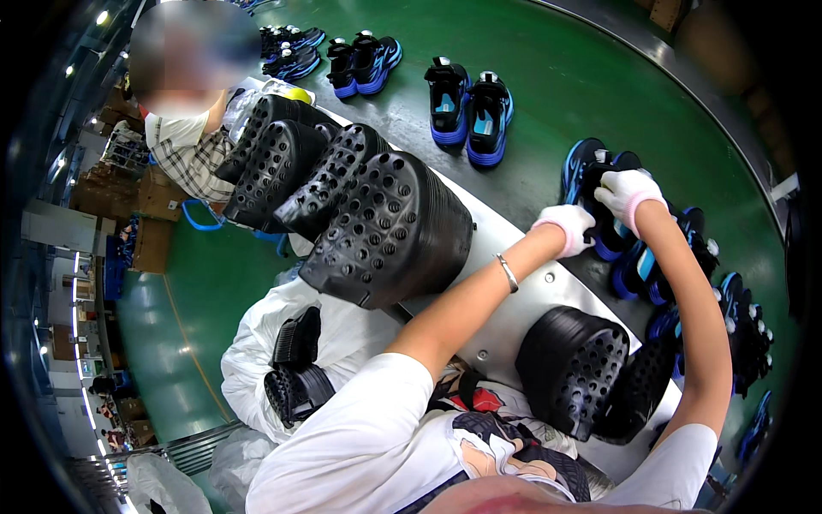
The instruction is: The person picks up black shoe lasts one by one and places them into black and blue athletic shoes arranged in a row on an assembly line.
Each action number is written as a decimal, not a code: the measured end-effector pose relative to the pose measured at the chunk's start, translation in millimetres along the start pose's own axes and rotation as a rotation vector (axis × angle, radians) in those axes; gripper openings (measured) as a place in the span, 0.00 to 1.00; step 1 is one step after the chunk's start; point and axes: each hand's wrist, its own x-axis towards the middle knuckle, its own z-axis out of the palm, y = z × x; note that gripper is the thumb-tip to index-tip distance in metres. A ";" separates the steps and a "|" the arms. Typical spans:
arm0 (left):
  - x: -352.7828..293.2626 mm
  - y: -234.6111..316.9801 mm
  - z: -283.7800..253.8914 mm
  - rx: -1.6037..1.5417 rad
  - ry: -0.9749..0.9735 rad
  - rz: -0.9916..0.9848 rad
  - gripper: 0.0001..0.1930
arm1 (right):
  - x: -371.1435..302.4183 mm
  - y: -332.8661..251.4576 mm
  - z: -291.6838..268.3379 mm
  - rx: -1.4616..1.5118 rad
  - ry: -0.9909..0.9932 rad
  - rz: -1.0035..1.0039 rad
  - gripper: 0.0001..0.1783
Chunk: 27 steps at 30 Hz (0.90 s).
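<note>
Both of my hands wear white gloves with pink cuffs and reach over the far right side of the metal table. My right hand is closed on the upper part of a black and blue sports shoe. Beside it, my left hand has its fingers curled at the near side of the same shoe, closed on its dark edge. Gloves partly cover the shoe. Directly behind it sits another black and blue shoe. More such shoes crowd together just right of my hands.
Stacks of nested black moulded pieces with round holes stand left on the white table; another black stack is near me. Shoe pairs line the green surface. A white bag and a co-worker are at left.
</note>
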 end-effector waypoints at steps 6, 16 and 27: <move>-7.5 1.4 -20.4 0.047 0.067 0.015 0.24 | -104.1 6.2 -54.3 0.255 0.310 -0.110 0.14; -24.8 -4.2 -22.8 0.135 0.511 0.144 0.24 | -270.9 -10.1 -48.1 0.407 0.579 -0.009 0.07; -68.4 6.7 -16.1 -0.057 0.637 0.278 0.17 | -274.0 -43.3 -34.5 0.154 0.553 -0.042 0.16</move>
